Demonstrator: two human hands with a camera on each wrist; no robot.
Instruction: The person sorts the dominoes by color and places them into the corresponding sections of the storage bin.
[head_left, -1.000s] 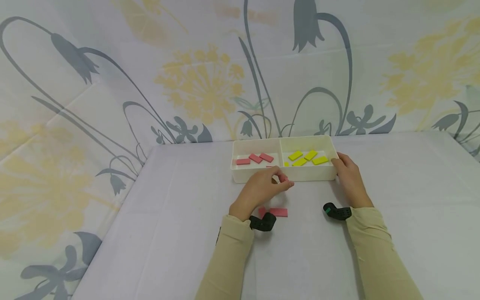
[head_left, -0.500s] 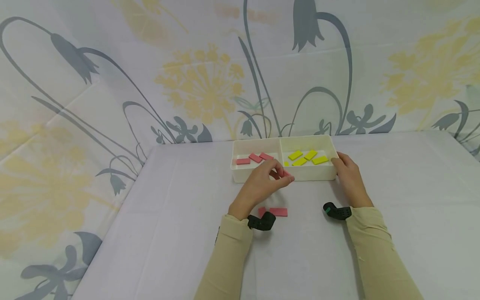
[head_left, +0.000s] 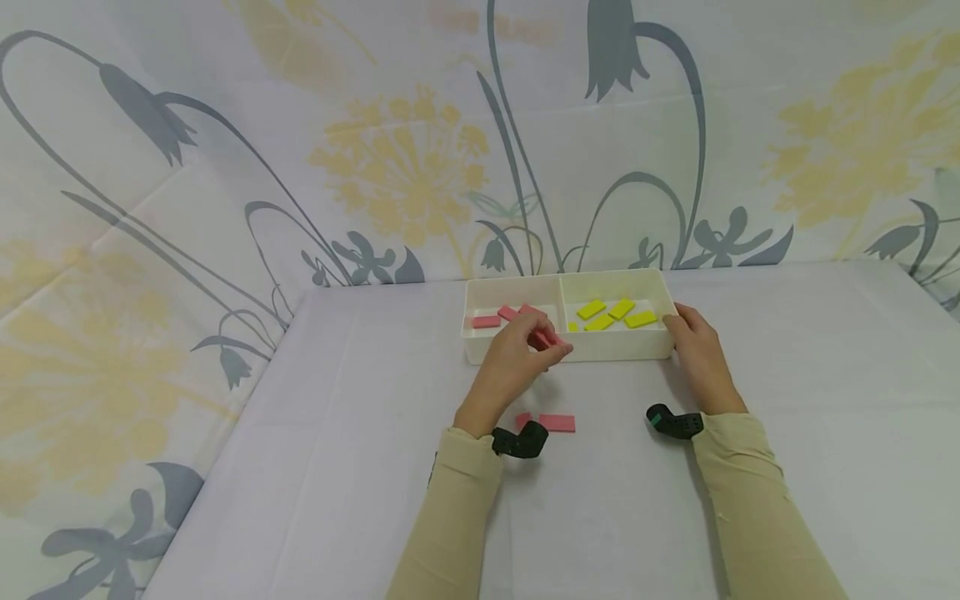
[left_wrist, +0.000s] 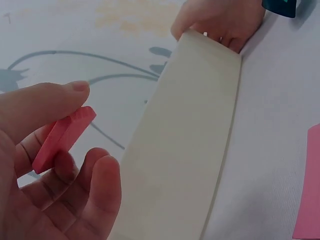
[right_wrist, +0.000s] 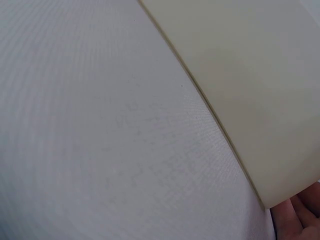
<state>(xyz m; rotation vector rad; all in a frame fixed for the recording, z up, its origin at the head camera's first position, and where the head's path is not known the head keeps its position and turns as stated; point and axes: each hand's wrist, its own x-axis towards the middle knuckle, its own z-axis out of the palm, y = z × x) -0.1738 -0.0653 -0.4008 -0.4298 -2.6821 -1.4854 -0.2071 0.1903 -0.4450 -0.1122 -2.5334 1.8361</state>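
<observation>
My left hand [head_left: 513,354] pinches a small flat pink block [left_wrist: 65,137] between thumb and fingers. It is raised over the front wall of a white two-compartment box [head_left: 615,347], at the left compartment. Several pink blocks [head_left: 486,322] lie in that compartment, partly covered by the hand in the head view. My right hand [head_left: 703,358] grips the box's right end, with the thumb at the rim and the fingers against the outer side. In the right wrist view, its fingers [right_wrist: 295,220] show at the box corner.
Several yellow blocks [head_left: 640,319] lie in the right compartment. On the white-covered table [head_left: 615,517], a pink block [head_left: 557,423] and another pink block [head_left: 522,419], partly hidden by the left wrist camera [head_left: 521,440], lie before the box. Flower-patterned cloth [head_left: 420,167] stands behind.
The left hand, pinching the pink block, has risen and shifted left from the box's front wall toward the left compartment. The right hand and the box stay put.
</observation>
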